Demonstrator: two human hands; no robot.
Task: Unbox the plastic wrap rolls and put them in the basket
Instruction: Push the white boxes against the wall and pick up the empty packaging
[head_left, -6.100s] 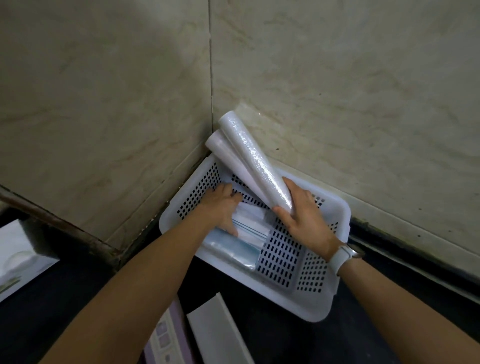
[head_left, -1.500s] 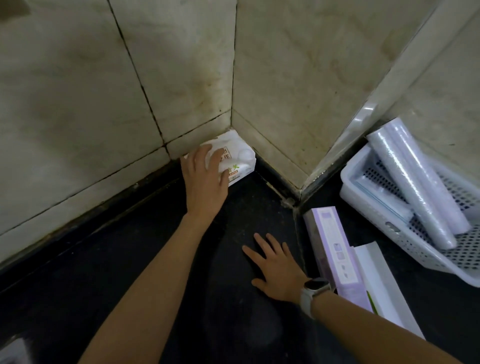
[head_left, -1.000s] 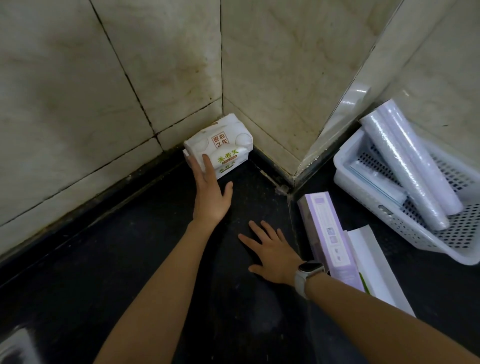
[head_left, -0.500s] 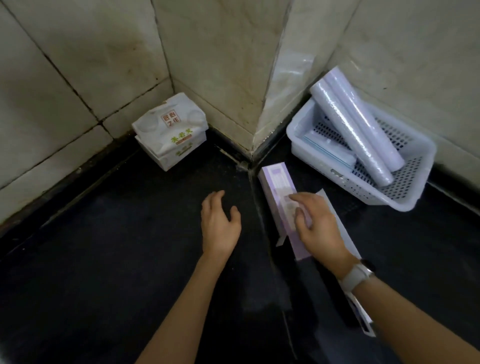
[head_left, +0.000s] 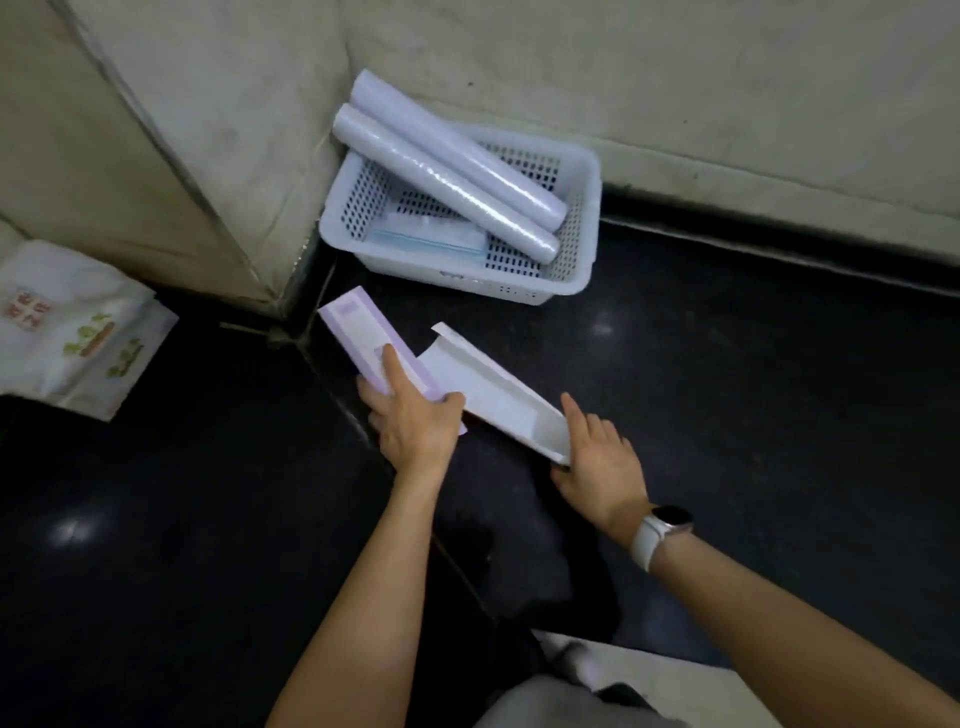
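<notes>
Two plastic wrap rolls lie slanted across the white perforated basket, their far ends sticking over its rim against the wall. A blue-edged flat packet rests on the basket floor. On the dark floor in front lie a long purple box and a white open box. My left hand is closed around the near end of the purple box. My right hand touches the near end of the white box, fingers spread.
A white tissue pack sits at the left by the wall. A protruding tiled wall corner stands left of the basket. A pale flat object lies at the bottom edge. Dark floor stretches to the right.
My view swung right, from the tissue pack to the basket. My left hand came over and gripped the purple box. My right hand shifted from the purple box to the white box's near end.
</notes>
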